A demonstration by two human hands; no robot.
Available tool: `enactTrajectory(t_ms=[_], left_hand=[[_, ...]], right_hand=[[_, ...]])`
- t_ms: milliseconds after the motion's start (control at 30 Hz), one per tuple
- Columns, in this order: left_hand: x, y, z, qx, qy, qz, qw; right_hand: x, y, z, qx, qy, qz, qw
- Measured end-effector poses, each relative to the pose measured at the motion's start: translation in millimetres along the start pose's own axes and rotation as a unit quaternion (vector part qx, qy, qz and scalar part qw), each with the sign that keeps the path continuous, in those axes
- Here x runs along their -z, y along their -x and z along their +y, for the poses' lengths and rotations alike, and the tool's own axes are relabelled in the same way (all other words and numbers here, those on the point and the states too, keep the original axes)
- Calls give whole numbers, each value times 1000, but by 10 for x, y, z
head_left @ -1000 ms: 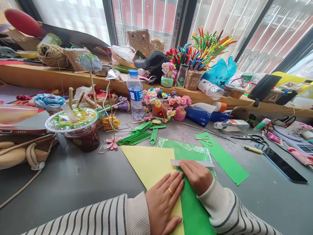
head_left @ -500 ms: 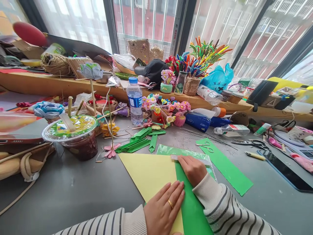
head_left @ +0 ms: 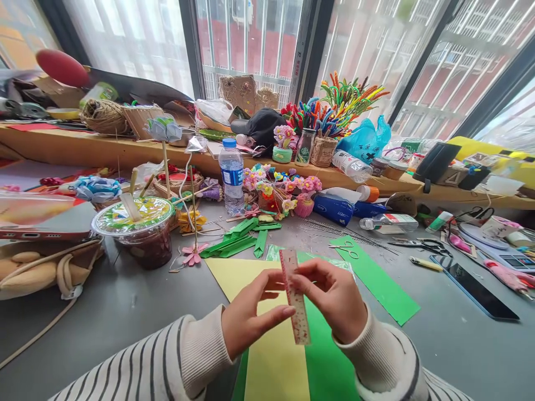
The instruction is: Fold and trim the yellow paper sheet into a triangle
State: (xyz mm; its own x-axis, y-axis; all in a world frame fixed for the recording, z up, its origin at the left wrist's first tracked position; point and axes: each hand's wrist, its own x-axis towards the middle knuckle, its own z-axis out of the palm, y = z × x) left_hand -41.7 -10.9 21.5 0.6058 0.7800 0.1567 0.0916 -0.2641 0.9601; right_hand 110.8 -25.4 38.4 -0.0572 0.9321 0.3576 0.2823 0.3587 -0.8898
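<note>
A short clear ruler with red markings stands nearly upright above the paper. My right hand pinches it between thumb and fingers from the right. At its left edge is my left hand, with the thumb against the ruler's front and the fingertips partly hidden behind it. Below both hands lies a pale yellow sheet, overlapping a bright green sheet. Beyond them, a clear plastic sleeve with green paper shows in part.
Folded green paper strips lie past the yellow sheet. A lidded drink cup stands left, a water bottle behind. To the right are a green strip, small scissors, a cutter and a phone.
Both hands have lifted off the paper. The ruler, flat under my right hand before, is now raised and upright between my hands. My left hand has moved up and away from the yellow sheet.
</note>
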Motion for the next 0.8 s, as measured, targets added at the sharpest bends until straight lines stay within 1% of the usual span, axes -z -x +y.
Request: enactTrajectory(t_ms=[67, 100, 133, 200, 267, 300, 333, 400, 433, 467, 500, 533, 567, 633, 700, 767, 800], left_hand=[[-15, 18, 28, 26, 87, -35, 995], [-16, 38, 37, 44, 120, -41, 991], [-7, 62, 43, 66, 141, -36, 987], [56, 110, 45, 109, 157, 6, 981], [178, 139, 21, 141, 170, 82, 972], [250, 141, -6, 150, 189, 123, 963], [321, 134, -44, 151, 213, 172, 950], [434, 97, -147, 143, 273, 257, 916], [467, 75, -202, 135, 281, 276, 909], [483, 55, -255, 131, 287, 286, 905], [482, 40, -299, 128, 292, 289, 903], [470, 31, -333, 127, 294, 287, 903], [448, 31, -354, 125, 296, 282, 904], [396, 48, -366, 118, 292, 268, 911], [349, 76, -356, 111, 279, 252, 920], [319, 100, -347, 103, 267, 241, 928], [310, 109, -346, 98, 264, 240, 929]], right_hand=[[-114, -7, -44, -40, -68, -28, 996], [-153, -18, -51, -49, -84, -36, 995], [-176, -30, -54, -52, -90, -39, 994], [-186, -34, -51, -47, -66, -35, 996], [-188, 19, -41, -13, 8, -33, 999], [-206, 75, -29, 19, 63, -37, 997], [-246, 148, -11, 71, 120, -46, 989], [-398, 332, 52, 202, 227, -58, 951], [-503, 430, 95, 288, 267, -24, 919], [-617, 521, 141, 333, 310, 43, 890], [-729, 601, 187, 370, 330, 103, 862], [-827, 667, 227, 381, 346, 140, 846], [-905, 715, 258, 382, 358, 157, 837], [-979, 762, 281, 370, 377, 181, 830], [-944, 762, 255, 350, 388, 197, 830], [-831, 741, 199, 356, 400, 174, 826], [-761, 731, 167, 391, 413, 118, 814]])
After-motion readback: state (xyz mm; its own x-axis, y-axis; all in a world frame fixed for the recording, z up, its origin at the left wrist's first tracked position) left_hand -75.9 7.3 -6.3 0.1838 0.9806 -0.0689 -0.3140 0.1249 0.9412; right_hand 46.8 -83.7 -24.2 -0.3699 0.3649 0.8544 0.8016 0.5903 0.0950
